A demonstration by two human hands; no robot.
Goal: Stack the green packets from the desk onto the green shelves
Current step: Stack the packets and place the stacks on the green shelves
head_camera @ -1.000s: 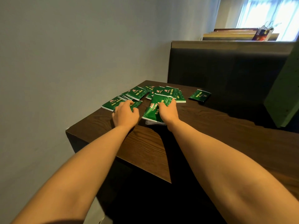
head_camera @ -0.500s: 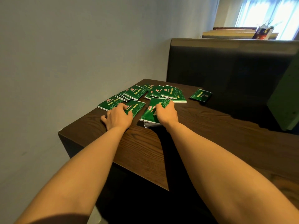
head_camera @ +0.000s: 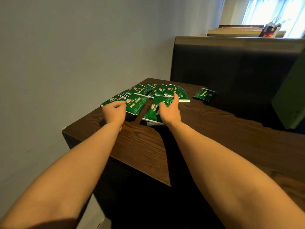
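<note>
Head view. A dark wood-grain tabletop (head_camera: 214, 129) crosses the centre of the frame, its far corner meeting a pale wall (head_camera: 66, 55) at left and a dark padded backrest (head_camera: 231, 63) at upper right. Green packets (head_camera: 175, 91) lie overlapping near the far corner, at centre frame; one lone packet (head_camera: 204, 94) lies apart to the right of the spread. Each bears red and yellow print, too blurred to read. The right hand (head_camera: 170, 111) rests on a small stack of packets (head_camera: 152, 115) at the near side of the spread, fingers spread flat, one reaching onto a packet behind. The left hand (head_camera: 114, 111), at centre left, has its fingers curled over the near edge of another packet (head_camera: 137, 104); whether it is pinched cannot be told.
</note>
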